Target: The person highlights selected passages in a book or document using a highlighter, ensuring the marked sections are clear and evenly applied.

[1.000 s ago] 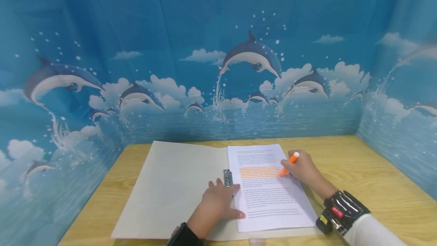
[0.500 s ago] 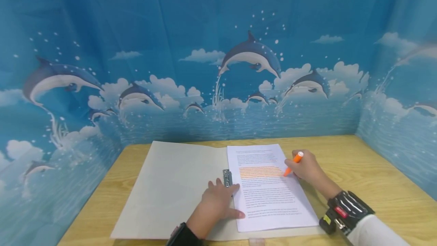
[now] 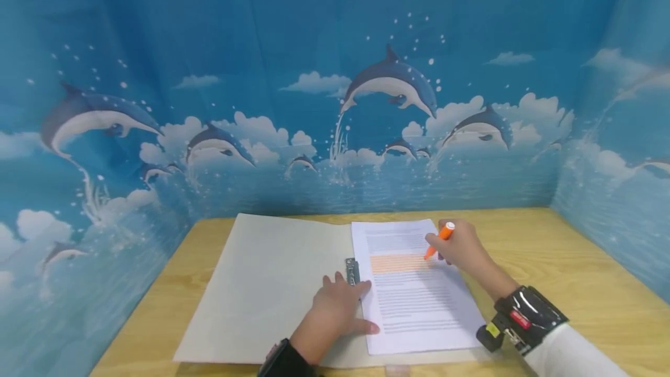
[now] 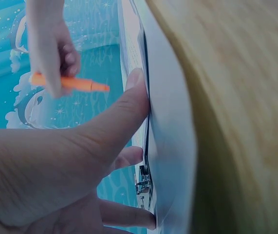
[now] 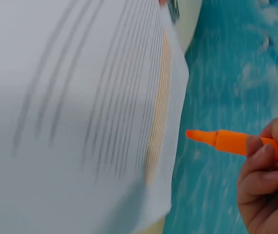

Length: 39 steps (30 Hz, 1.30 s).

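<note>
My right hand (image 3: 463, 244) grips an orange highlighter (image 3: 438, 240) over the right part of a printed page (image 3: 413, 339). In the right wrist view the highlighter's tip (image 5: 191, 134) stands a little off the paper. An orange highlighted band (image 3: 398, 263) crosses several lines in the page's upper half. The page lies on the right side of an opened pale folder (image 3: 262, 295). My left hand (image 3: 335, 306) rests with fingers spread at the page's left edge, thumb on the paper, beside the folder's metal clip (image 3: 352, 271).
A wooden table (image 3: 528, 249) bears the folder, with its surface showing on both sides. Behind and at the sides hangs a blue dolphin-print curtain (image 3: 293, 191). Both wrists wear black straps, the right one with a small device (image 3: 510, 330).
My right hand moved slightly right along the highlighted line, then up and back left with the highlighter, lifting its tip from the page. The left hand stays put. The head view shifts slightly.
</note>
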Motion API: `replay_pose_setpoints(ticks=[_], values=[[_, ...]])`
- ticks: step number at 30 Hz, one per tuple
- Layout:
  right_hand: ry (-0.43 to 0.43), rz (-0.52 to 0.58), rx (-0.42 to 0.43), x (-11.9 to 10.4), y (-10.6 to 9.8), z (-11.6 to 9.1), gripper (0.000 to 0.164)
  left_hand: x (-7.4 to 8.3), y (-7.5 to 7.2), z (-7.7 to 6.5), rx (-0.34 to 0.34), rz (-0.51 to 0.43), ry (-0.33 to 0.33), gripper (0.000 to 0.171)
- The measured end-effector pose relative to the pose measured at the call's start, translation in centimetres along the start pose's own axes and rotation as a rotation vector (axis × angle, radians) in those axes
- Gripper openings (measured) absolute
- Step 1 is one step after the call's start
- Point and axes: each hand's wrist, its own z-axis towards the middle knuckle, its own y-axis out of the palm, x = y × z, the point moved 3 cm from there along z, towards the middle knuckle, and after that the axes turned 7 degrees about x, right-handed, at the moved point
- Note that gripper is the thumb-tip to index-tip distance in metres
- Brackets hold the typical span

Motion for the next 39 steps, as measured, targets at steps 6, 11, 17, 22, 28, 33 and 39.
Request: replay_pose_setpoints(ticks=[6, 11, 17, 22, 28, 33, 39], values=[[-0.051, 0.049, -0.107, -4.0, 3.2, -0.2, 0.025, 0.1, -0.3, 0.2, -0.009, -0.006, -0.009, 0.089], [-0.078, 0.074, -0.129, -5.6, 5.4, -0.5, 0.025, 0.4, -0.3, 0.3, -0.016, -0.021, -0.008, 0.086], [-0.083, 0.071, -0.116, -5.8, 6.5, -0.7, 0.028, 0.7, -0.1, 0.4, 0.005, -0.002, 0.008, 0.088], [-0.045, 0.063, -0.127, -5.5, 6.9, -0.6, 0.028, 0.8, -0.2, 0.4, 0.005, -0.011, -0.006, 0.088], [-0.035, 0.081, -0.144, -5.5, 7.4, -0.6, 0.028, 0.5, -0.3, 0.3, -0.011, -0.023, -0.023, 0.087], [-0.037, 0.093, -0.148, -5.6, 7.8, -0.6, 0.029, 0.3, -0.3, 0.2, -0.01, -0.015, -0.032, 0.087], [-0.019, 0.087, -0.145, -5.5, 8.0, -0.6, 0.032, 0.0, -0.3, 0.0, -0.027, -0.021, -0.047, 0.087]])
